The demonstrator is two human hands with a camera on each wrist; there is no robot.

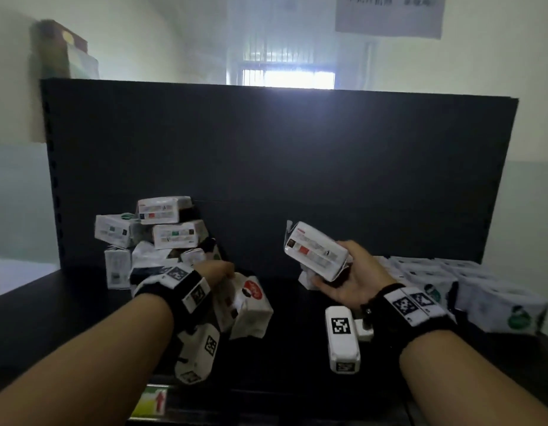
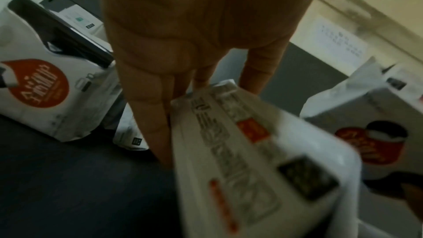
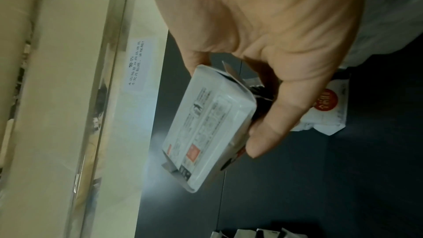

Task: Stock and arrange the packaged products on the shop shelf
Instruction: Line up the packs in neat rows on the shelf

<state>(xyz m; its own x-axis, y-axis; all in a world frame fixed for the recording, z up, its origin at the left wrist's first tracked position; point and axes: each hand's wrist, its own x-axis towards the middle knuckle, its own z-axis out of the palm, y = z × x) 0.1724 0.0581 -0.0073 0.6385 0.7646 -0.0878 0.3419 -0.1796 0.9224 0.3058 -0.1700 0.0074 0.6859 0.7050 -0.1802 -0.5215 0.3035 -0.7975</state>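
My left hand grips a white packet with a red round logo and holds it tilted just above the dark shelf board. In the left wrist view its fingers lie along the edge of that packet. My right hand holds a second white packet up in the air, thumb on one side and fingers on the other. A loose pile of the same packets leans against the back panel at the left.
A tidy row of white packets with green logos fills the shelf's right end. One more red-logo packet lies on the board behind my right hand. The black back panel closes the rear. Bare board shows in the middle.
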